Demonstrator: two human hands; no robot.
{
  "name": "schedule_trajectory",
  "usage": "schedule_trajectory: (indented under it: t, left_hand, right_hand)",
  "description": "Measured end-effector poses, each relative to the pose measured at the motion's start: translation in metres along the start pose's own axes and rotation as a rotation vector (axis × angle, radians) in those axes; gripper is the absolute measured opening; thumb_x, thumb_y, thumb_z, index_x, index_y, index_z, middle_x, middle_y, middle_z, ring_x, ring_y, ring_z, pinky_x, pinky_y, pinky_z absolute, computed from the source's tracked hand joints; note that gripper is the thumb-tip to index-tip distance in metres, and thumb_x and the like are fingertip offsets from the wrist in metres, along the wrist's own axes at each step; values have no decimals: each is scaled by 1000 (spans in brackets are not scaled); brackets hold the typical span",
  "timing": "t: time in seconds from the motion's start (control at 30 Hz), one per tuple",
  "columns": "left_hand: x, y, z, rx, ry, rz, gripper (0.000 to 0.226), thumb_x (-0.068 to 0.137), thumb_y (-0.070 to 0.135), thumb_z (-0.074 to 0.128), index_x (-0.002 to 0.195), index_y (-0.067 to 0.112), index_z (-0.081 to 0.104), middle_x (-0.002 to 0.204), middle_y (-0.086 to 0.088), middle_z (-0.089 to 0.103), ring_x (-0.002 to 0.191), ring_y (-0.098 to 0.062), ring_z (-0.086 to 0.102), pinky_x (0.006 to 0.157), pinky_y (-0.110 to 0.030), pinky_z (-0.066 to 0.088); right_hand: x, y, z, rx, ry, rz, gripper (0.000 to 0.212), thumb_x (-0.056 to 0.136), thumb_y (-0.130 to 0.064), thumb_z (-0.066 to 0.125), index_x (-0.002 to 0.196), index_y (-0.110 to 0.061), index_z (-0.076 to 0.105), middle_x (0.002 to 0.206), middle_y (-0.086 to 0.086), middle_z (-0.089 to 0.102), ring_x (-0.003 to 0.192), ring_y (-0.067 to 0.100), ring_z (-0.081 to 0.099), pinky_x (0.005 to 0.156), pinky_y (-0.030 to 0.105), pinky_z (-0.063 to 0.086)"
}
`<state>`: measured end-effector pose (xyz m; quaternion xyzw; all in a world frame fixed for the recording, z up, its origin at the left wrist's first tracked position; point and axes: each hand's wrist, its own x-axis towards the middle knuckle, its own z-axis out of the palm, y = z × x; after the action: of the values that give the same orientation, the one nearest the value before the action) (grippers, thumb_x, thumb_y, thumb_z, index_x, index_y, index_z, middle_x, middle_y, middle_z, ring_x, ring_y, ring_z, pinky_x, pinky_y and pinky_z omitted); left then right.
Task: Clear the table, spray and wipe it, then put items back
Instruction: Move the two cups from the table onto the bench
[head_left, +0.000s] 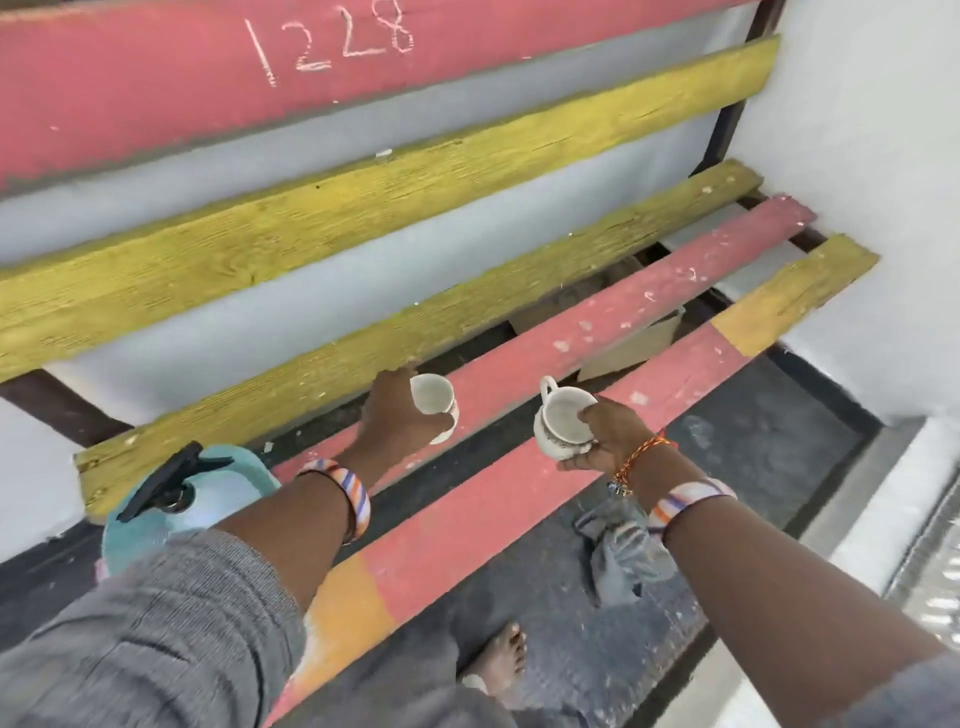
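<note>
We observed a slatted bench (545, 358), painted in red and yellow planks, standing against a pale wall (857, 130) on which a red band (156, 78) carried the chalked figures 1228. A dark, paint-flecked floor (753, 431) lay beneath it, a flattened piece of cardboard (628, 348) showed through the gaps between the slats, and a crumpled grey cloth (623, 551) lay on the floor under the front plank. A bare foot (501, 660) stood at the bench's near edge.

At the left end of the seat we saw a spray bottle (176, 493) with a black trigger, resting on a teal mat (249, 467). The left hand (395, 415) gripped a small white cup (434, 402) around its side, just above the middle red slat. The right hand (608, 436) gripped a white handled mug (563, 421) from below and at its rim, between the middle and front slats and clear of both. The two cups were near each other but apart.

We judged the clearing step to be in hand, both cups being carried to the bench as a holding place, though whether the table had already been wiped we could not tell. The next move called for lowering each cup squarely onto one plank, away from the gaps, where a tilted base could let it tip or fall through.
</note>
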<state>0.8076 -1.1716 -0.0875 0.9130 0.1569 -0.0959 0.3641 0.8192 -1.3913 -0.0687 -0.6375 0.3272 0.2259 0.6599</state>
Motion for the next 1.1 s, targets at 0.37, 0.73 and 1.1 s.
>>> schedule_trajectory:
  t: [0.37,0.73,1.1]
  left_hand:
    - [90,2,34,569,-322,318,72,76,5,63,142,15,34,144,-4,38,132,-23,36,108,-34,37]
    - [147,13,69,899,-584,670,54,92,9,50,143,11,33,152,-9,31,143,-21,25,119,-32,14]
    - [141,1,80,817,-636,491,58,96,2,37,148,17,17,160,-6,3,148,-25,-2,121,-36,3]
  right_hand:
    - [117,-41,23,-205,-26,168,37,94,1,37,116,-16,63,120,11,42,105,38,40,81,59,47]
    - [193,-26,58,-95,16,231,45,91,12,33,133,-1,41,136,23,39,122,42,45,78,43,51]
    - [217,-32,56,-495,-26,93,36,92,4,42,122,-7,58,131,17,49,115,42,49,68,43,54]
